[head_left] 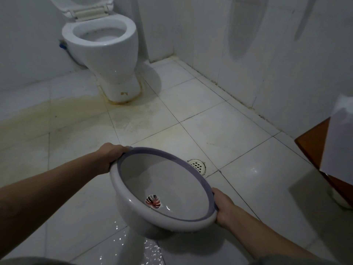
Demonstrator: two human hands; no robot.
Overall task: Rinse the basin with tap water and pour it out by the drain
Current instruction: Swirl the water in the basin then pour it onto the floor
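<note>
White-tiled bathroom floor [219,129] with a white ceramic toilet [103,54] at the far wall; a round white plastic basin with a purple rim [168,180] is held above the tiles, just short of the round white slotted floor drain [197,165]. The left hand [112,155] and right hand [223,207] each clasp opposite rim edges; pouring well probably means tipping the far edge slowly toward the drain. A red-and-white leaf sticker [152,201] carries no legible writing.

the basin [164,186] sat mid-frame above the floor [238,134], drain [197,165] just behind it, toilet [103,44] upper left.
</note>
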